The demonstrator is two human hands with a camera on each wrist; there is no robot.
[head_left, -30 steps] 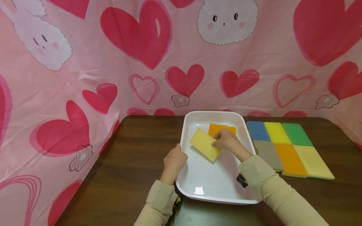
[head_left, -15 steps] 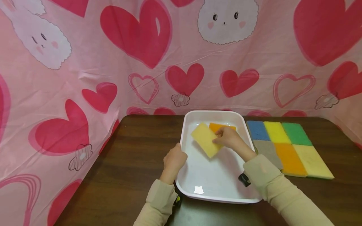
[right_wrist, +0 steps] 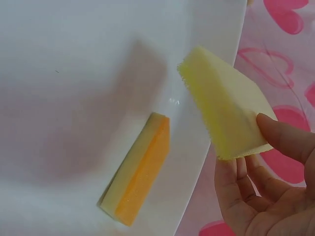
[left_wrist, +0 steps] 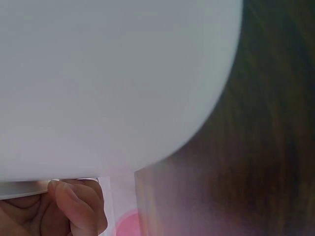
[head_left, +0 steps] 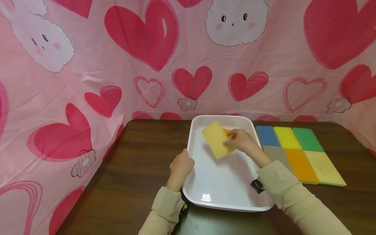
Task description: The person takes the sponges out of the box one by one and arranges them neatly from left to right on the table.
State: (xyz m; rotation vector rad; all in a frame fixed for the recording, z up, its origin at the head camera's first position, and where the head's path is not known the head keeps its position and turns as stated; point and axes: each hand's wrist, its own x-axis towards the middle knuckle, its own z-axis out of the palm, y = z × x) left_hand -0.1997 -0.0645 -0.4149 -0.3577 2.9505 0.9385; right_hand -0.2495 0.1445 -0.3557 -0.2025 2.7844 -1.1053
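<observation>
A pale yellow sponge [head_left: 216, 139] is pinched between the thumb and fingers of my right hand [head_left: 242, 142], tilted above the white tray [head_left: 217, 182]. The right wrist view shows this sponge [right_wrist: 231, 108] raised clear of the tray floor, its brighter yellow face to the left. Beneath it, toward the tray's far end, lies an orange sponge [right_wrist: 140, 172] with a paler layer; in the head view it is mostly hidden. My left hand [head_left: 181, 164] grips the tray's left rim with curled fingers; in the left wrist view its fingers [left_wrist: 81, 204] curl at the rim.
Right of the tray, several sponges lie edge to edge in two rows: blue [head_left: 268, 135], yellow [head_left: 288, 137], green [head_left: 307, 138], grey [head_left: 275, 156], orange [head_left: 302, 165] and pale yellow [head_left: 324, 167]. A pink heart-patterned cloth [head_left: 194, 39] stands behind the dark wooden table [head_left: 132, 173].
My right hand has moved slightly right and away, turning the pale yellow sponge more upright, so it covers more of the orange one. My left hand has stayed on the rim.
</observation>
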